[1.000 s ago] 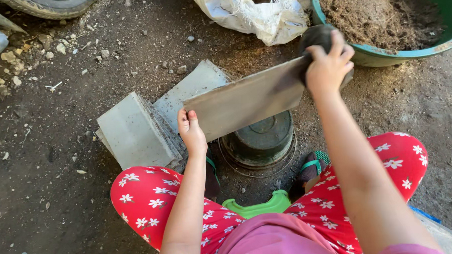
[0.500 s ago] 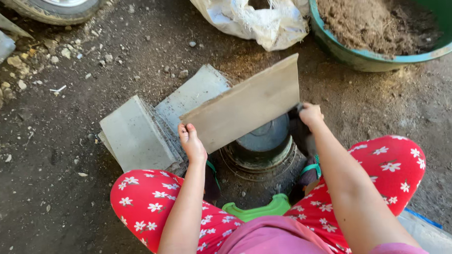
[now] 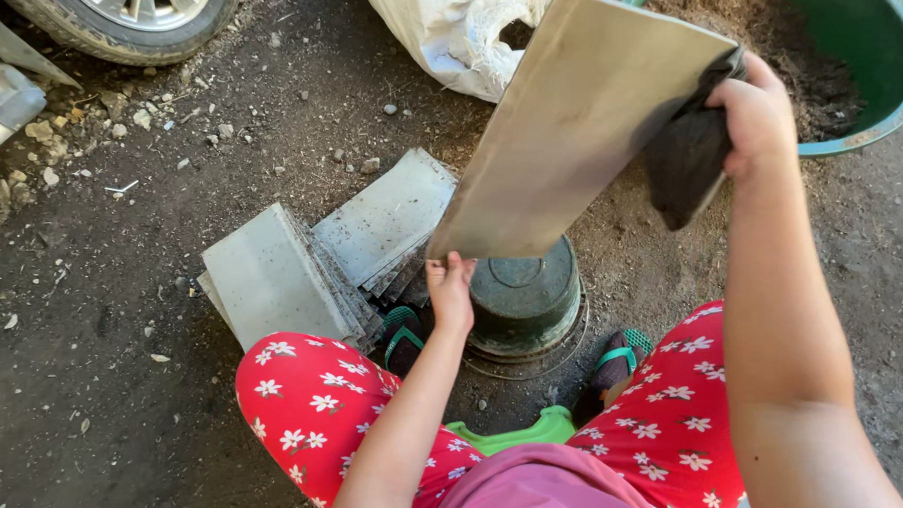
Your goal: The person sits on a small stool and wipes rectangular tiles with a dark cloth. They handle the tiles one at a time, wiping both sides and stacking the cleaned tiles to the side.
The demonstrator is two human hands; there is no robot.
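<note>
The left hand [image 3: 451, 289] pinches the lower corner of a flat rectangular panel [image 3: 567, 130], thumb and fingers closed on its edge. The panel is a dull grey-beige sheet with straight edges, smooth and lightly smeared, tilted up and away from the person so that its far end rises toward the right hand [image 3: 757, 113]. That hand is closed around a dark crumpled cloth [image 3: 683, 156], pressing it against the panel's upper right edge; the cloth hangs below the fingers in a limp fold. Directly under the left hand, between the person's knees, stands an upturned dark green bucket [image 3: 523, 297] on the dirt ground, with a sandalled foot on each side. Just left of the left hand lies a stack of similar grey panels [image 3: 272, 275], dusty and fanned out in two overlapping piles. Beyond the right hand sits a large green basin [image 3: 880, 64] filled with brown soil, and a white sack [image 3: 444, 29] lies behind the raised panel. A car tyre [image 3: 123, 25] shows far off to the left of both hands.
</note>
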